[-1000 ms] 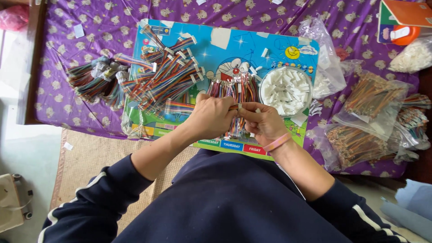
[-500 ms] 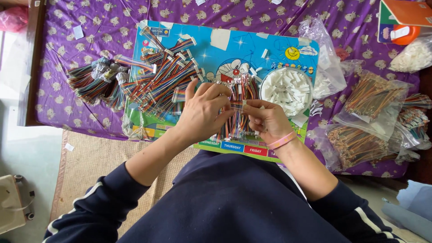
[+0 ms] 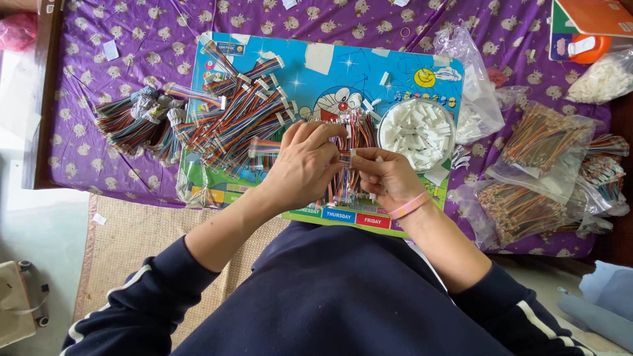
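Left hand [image 3: 304, 165], fingers curled and pressed together, pinching one end of a small multicoloured ribbon wire piece [image 3: 344, 158] over the middle of the cartoon-printed board [image 3: 330, 72]. Far left on the purple patterned cloth [image 3: 99, 72]: a loose heap of wire bundles [image 3: 132, 122]. Just right of it, on the board's left half, a larger pile of rainbow ribbon cables with white connectors [image 3: 241, 118]. Beneath both hands, a row of short wires [image 3: 353, 188] lying on the board near its centre. Right hand [image 3: 388, 177], with a pink wristband [image 3: 409, 206], fingertips closed on the other end of the same wire piece, touching the left hand's fingertips. Right of the hands, a round bowl of white plastic connectors [image 3: 417, 132] on the board's right part. Further right, clear plastic bags of wires [image 3: 537, 168] on the cloth. Far right corner: an orange box [image 3: 597, 16] and a bag of white parts [image 3: 603, 79].
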